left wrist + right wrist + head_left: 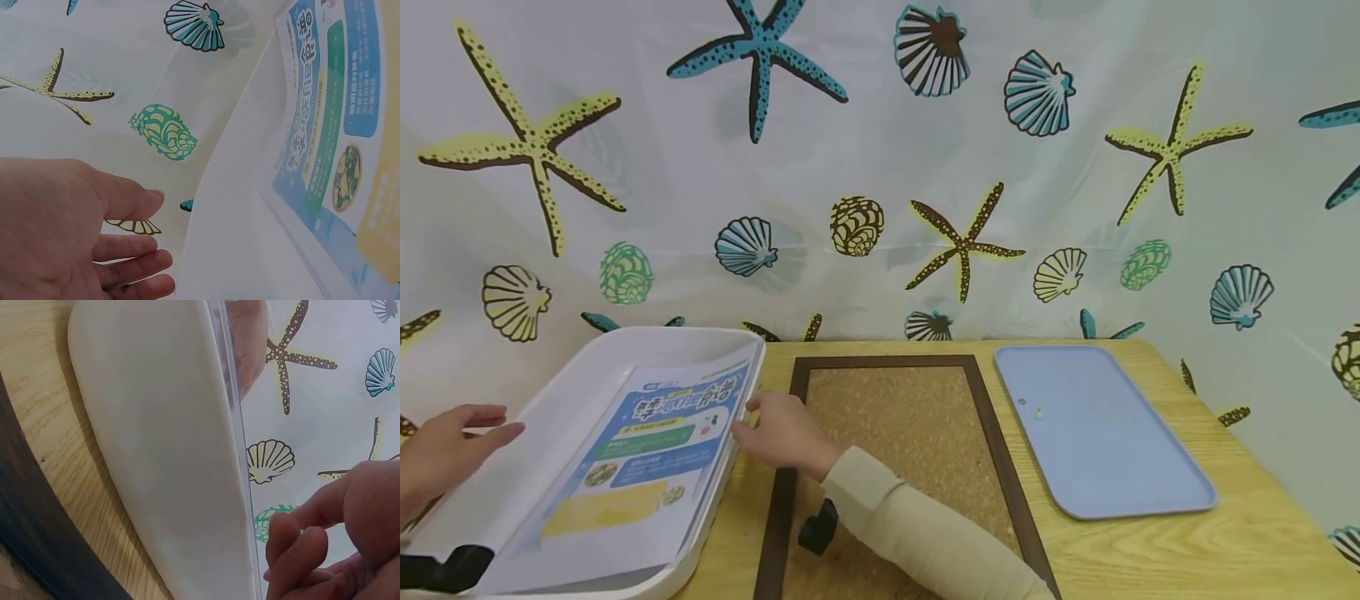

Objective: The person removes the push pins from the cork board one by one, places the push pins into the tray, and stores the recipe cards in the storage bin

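A white tub (580,358) stands on the left of the table. In it lies a printed sheet (658,433) with blue, green and yellow panels and small food pictures, other pale sheets showing under its edges. My left hand (456,454) is over the tub's left side, fingers extended and thumb apart, holding nothing; the left wrist view shows this hand (81,231) beside the tub wall (231,187). My right hand (786,429) is at the tub's right rim with bent fingers. In the right wrist view its fingertips (294,550) are close by a clear edge (240,444) along the rim; I cannot tell whether they pinch it.
A cork board (895,433) with a dark brown frame lies on the wooden table (1247,550), under my right forearm. To its right is a blue tray (1120,442) with small marks near its left edge. A curtain (865,133) printed with starfish and shells hangs behind.
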Demonstrator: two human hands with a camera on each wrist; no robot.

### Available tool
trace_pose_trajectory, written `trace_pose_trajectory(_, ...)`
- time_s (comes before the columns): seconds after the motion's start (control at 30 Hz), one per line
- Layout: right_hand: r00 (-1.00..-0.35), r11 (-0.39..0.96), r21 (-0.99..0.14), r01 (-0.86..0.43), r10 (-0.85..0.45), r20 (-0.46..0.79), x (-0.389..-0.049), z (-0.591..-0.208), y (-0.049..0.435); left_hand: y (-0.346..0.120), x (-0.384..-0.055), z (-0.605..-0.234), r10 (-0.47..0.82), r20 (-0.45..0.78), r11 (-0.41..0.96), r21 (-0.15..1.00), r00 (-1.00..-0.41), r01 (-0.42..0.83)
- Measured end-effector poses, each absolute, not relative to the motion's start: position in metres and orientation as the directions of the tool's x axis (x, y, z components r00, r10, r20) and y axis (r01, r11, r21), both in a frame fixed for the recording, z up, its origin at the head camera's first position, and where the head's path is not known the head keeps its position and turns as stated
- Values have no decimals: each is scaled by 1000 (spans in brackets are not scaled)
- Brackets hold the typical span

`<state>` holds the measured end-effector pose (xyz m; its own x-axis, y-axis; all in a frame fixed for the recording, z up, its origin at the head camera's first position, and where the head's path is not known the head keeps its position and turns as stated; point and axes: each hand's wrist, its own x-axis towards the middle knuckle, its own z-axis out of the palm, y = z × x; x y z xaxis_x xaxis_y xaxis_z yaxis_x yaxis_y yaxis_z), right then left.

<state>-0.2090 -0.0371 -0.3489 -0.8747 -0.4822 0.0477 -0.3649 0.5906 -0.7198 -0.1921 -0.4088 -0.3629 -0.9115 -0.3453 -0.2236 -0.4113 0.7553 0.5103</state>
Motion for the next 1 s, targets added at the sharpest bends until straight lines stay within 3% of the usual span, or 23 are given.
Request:
trace_pose_trajectory(0.3,-867,561,-746,-360,-496,46,-212,-352,-26,-381,-187,-346,-346,-276,719,536,-897,-442)
trace_pose_trajectory(0.5,-880,556,-763,-330,-473,36,-217,-352,-17,-370,-188,-342,-341,-259,722,544,-904,-428)
trace_pose_trajectory(0.73,-892,582,-748,-319,-452,30,-218,-355,-10,-367,-186,-351,-308,-118,800,505,-944,-324)
trace_pose_trajectory(1.0,-880,554,-763,-333,-474,40,-223,-364,6,-361,-186,-353,-350,-146,742,560,-925,-369)
